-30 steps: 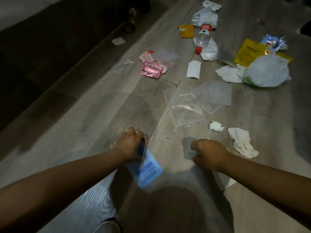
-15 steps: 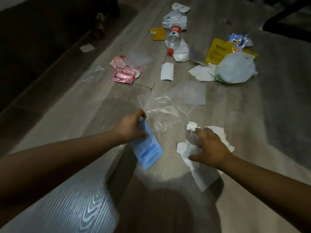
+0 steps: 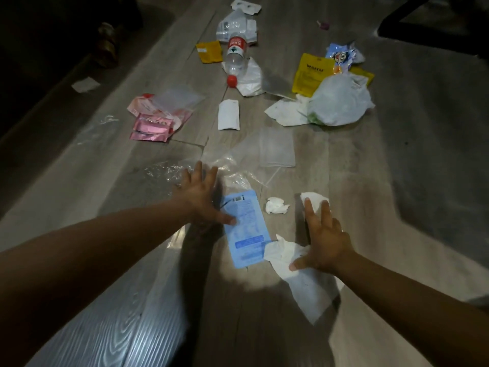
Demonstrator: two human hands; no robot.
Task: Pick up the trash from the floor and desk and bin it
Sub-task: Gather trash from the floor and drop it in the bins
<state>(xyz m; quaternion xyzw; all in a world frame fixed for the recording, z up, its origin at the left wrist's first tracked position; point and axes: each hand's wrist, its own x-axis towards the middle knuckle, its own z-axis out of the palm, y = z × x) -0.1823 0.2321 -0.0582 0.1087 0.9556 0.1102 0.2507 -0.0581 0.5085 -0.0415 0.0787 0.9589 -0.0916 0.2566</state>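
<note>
Trash lies scattered over the wooden floor (image 3: pixel 344 181). My left hand (image 3: pixel 199 198) is spread flat above a crumpled clear plastic bag (image 3: pixel 232 168), with its thumb resting on a light blue packet (image 3: pixel 246 231) that lies flat on the floor. My right hand (image 3: pixel 324 241) is spread over a large white tissue (image 3: pixel 307 284), fingers apart and gripping nothing. Between the hands lies a small crumpled tissue ball (image 3: pixel 276 205).
Farther off lie a frosted clear pouch (image 3: pixel 276 148), a white card (image 3: pixel 229 115), pink packets (image 3: pixel 154 125), a red-capped bottle (image 3: pixel 235 59), a yellow packet (image 3: pixel 312 72) and a full white plastic bag (image 3: pixel 341 102). A dark rug (image 3: pixel 436 154) lies right, dark furniture left.
My left hand has let the blue packet down on the floor and spread its fingers. My right hand has slid forward over the white tissue.
</note>
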